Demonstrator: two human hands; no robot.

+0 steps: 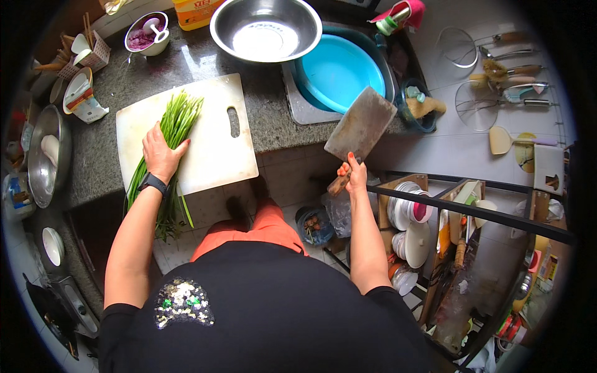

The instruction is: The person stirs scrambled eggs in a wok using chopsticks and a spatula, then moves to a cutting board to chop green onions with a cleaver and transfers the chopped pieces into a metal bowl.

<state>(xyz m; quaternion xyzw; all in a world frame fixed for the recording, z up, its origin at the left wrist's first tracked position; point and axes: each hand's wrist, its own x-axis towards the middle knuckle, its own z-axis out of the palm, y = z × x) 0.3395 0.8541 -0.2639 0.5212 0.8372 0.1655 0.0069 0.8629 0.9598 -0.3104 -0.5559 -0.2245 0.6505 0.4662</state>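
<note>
My left hand (162,151) grips a bundle of long green stalks, perhaps garlic chives (181,119), from above, against a white plastic cutting board (212,154). The stalks lie aslant on the board, and their leafy lower ends hang past its near edge beside my forearm. Away from the board, to the right, my right hand (355,173) is closed on the wooden handle of a Chinese cleaver (361,122). Its broad, stained blade is raised in front of the sink, pointing up and to the right.
A steel basin (266,30) and a blue plastic basin (343,70) stand at the sink (303,114). On the grey counter (93,149) at the left are a steel bowl (44,156) and a white bowl of purple food (147,35). A black-framed rack (466,212) with dishes stands at the right.
</note>
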